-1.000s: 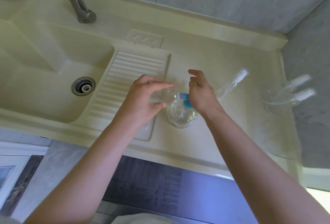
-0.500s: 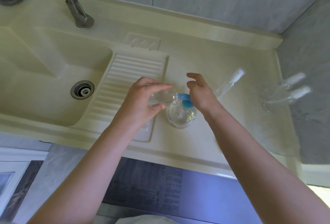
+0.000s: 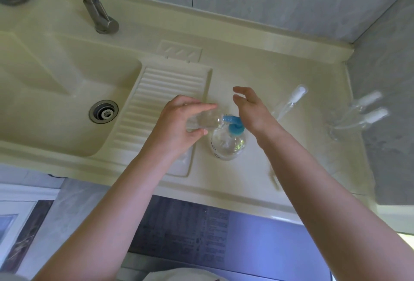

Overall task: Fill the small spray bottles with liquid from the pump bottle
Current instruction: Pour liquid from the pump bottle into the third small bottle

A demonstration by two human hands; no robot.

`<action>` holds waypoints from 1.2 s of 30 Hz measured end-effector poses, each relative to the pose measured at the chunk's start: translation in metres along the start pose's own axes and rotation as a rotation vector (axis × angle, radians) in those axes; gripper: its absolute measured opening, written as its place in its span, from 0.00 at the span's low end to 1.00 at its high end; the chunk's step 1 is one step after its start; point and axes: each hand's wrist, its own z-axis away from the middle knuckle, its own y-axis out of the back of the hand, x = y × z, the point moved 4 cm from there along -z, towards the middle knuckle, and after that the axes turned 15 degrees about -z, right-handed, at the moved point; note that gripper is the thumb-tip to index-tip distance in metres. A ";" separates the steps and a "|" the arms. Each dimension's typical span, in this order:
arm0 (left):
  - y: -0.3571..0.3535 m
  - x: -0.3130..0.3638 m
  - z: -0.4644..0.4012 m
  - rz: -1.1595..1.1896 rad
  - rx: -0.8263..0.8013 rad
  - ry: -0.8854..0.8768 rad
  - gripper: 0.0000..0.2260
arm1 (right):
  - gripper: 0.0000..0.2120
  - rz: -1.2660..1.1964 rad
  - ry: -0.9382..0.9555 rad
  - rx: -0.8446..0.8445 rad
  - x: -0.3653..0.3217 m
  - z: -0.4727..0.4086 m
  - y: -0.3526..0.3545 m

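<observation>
A clear pump bottle (image 3: 227, 145) with a blue pump head (image 3: 234, 125) stands on the cream counter (image 3: 257, 72). My left hand (image 3: 179, 124) grips a small clear spray bottle (image 3: 205, 120), held sideways with its mouth at the blue spout. My right hand (image 3: 251, 110) rests its palm on the pump head, fingers straight and spread. Another small spray bottle (image 3: 289, 101) with a white cap stands to the right. Two more capped bottles (image 3: 358, 115) stand against the right wall, blurred.
A cream sink basin (image 3: 56, 101) with a metal drain (image 3: 103, 111) lies to the left, with a ribbed drainboard (image 3: 156, 99) beside it. A metal faucet (image 3: 98, 12) rises at the back. Grey tiled walls close off the back and right.
My right hand's fingers have straightened and spread a little over the pump head. My left hand keeps the small bottle at the spout. The view shifted slightly.
</observation>
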 end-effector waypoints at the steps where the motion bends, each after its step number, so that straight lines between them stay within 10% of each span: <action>1: 0.001 0.000 0.000 0.003 0.005 -0.002 0.27 | 0.18 0.003 0.019 -0.010 -0.002 0.001 -0.001; 36: -0.005 -0.002 -0.002 -0.022 -0.030 -0.004 0.26 | 0.22 0.147 0.122 0.088 0.009 0.005 -0.002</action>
